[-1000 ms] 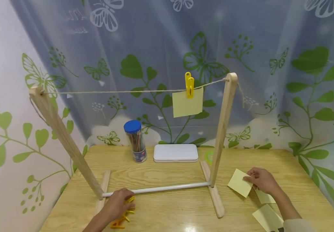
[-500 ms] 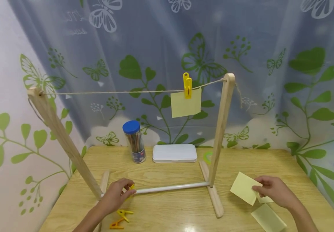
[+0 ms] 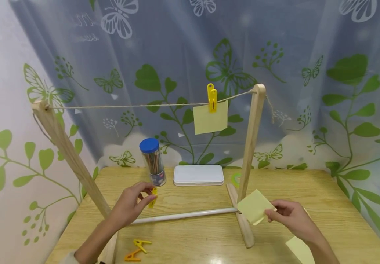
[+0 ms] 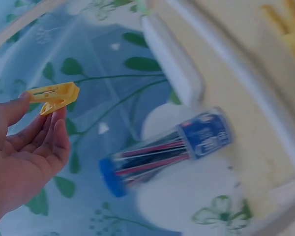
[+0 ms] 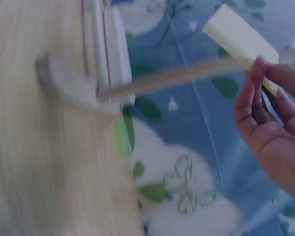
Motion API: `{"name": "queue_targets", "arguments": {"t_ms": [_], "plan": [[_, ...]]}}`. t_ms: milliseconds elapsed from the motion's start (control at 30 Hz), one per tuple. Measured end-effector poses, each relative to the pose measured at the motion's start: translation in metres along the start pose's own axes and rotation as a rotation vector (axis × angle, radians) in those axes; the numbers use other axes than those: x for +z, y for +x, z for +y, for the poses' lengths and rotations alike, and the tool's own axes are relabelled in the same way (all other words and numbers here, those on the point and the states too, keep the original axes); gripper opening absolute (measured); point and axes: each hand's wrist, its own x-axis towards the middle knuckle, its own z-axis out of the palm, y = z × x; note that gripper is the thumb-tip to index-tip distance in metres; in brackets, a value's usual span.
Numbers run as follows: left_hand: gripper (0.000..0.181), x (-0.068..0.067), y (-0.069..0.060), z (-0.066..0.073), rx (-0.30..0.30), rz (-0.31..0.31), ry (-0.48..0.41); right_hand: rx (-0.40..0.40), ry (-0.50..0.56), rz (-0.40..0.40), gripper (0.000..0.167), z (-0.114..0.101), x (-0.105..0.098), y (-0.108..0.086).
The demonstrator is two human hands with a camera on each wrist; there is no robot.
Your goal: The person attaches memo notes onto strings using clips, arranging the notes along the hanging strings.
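Note:
Between thumb and fingers my left hand (image 3: 130, 203) pinches a yellow clothespin (image 3: 153, 198), raised above the white rod; the left wrist view shows the clothespin (image 4: 56, 96) at the fingertips. My right hand (image 3: 290, 216) holds a pale yellow sticky note (image 3: 256, 206) by its corner, in front of the right post's foot. From the string (image 3: 127, 106) hangs another sticky note (image 3: 211, 119), gripped by a yellow clothespin (image 3: 212, 98). Two more clothespins, one yellow (image 3: 141, 245) and one orange (image 3: 133, 255), lie on the table at front left.
A wooden frame with a left post (image 3: 74, 161), right post (image 3: 252, 143) and white rod (image 3: 186, 215) stands across the table (image 3: 183, 245). Behind it are a blue-lidded pencil tub (image 3: 153, 161), a white case (image 3: 198, 175) and green tape (image 3: 236, 179). A sticky note (image 3: 299, 249) lies front right.
My left hand has picked a yellow clothespin from the pile and lifted it up and forward. My right hand has raised the sticky note off the table and carried it left.

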Motion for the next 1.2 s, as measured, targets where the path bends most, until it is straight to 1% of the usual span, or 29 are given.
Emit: {"name": "queue_targets", "arguments": {"t_ms": [67, 167, 267, 433, 533, 600, 733, 833, 900, 1100, 1200], "plan": [[0.021, -0.006, 0.007, 0.008, 0.037, 0.036, 0.013, -0.014, 0.009, 0.037, 0.015, -0.004, 0.012, 0.009], [0.021, -0.015, 0.018, 0.02, 0.096, 0.065, 0.027, -0.022, 0.055, 0.08, 0.018, -0.013, 0.029, 0.024], [0.021, -0.025, 0.028, 0.033, 0.134, 0.088, 0.041, -0.052, 0.13, 0.092, 0.02, -0.021, 0.046, 0.039], [0.021, -0.041, 0.041, 0.055, 0.196, 0.177, 0.038, -0.119, 0.238, 0.125, 0.017, -0.037, 0.071, 0.06], [0.021, -0.047, 0.049, 0.066, 0.235, 0.234, 0.003, -0.164, 0.305, 0.136, 0.014, -0.046, 0.086, 0.071], [0.02, -0.051, 0.054, 0.073, 0.262, 0.273, -0.03, -0.168, 0.348, 0.157, 0.01, -0.051, 0.094, 0.078], [0.02, -0.059, 0.062, 0.089, 0.309, 0.363, -0.092, -0.15, 0.423, 0.255, 0.01, -0.06, 0.11, 0.094], [0.019, -0.064, 0.067, 0.101, 0.316, 0.417, -0.127, -0.156, 0.48, 0.307, 0.015, -0.068, 0.12, 0.105], [0.018, -0.068, 0.07, 0.109, 0.304, 0.44, -0.144, -0.163, 0.51, 0.311, 0.015, -0.074, 0.125, 0.111], [0.018, -0.075, 0.078, 0.127, 0.26, 0.472, -0.202, -0.166, 0.648, 0.303, 0.018, -0.092, 0.138, 0.129], [0.018, -0.078, 0.083, 0.134, 0.256, 0.488, -0.234, -0.165, 0.68, 0.303, 0.022, -0.101, 0.142, 0.137]]}}
